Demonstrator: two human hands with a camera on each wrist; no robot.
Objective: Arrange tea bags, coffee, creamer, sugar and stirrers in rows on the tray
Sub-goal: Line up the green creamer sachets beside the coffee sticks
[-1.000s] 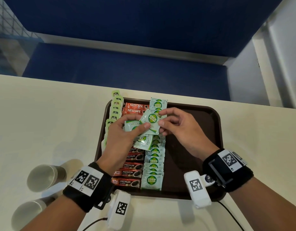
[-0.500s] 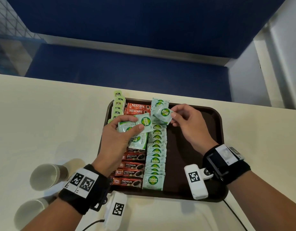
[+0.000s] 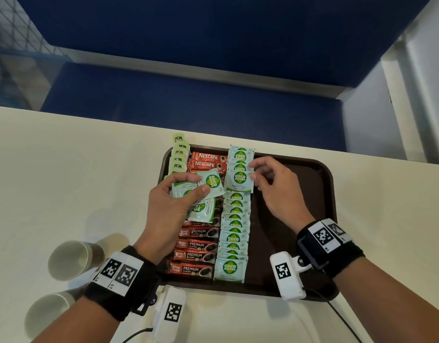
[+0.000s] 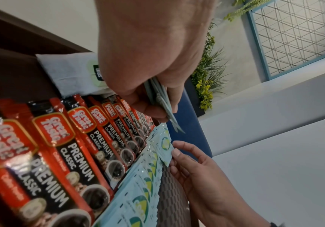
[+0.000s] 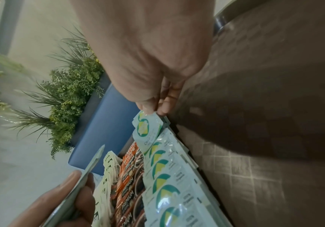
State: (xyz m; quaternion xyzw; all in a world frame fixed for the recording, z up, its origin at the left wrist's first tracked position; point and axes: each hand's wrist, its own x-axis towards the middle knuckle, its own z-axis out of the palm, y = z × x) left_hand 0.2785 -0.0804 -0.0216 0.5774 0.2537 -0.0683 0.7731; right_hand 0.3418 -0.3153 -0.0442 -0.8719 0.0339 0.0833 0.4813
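The right hand (image 3: 270,186) pinches a sugar sachet (image 3: 239,180) by its edge over the sugar row (image 3: 234,233) on the tray (image 3: 312,206). The left hand (image 3: 169,209) grips spare sachets (image 3: 201,188). They look light, thin and slippery, so edges suit best.
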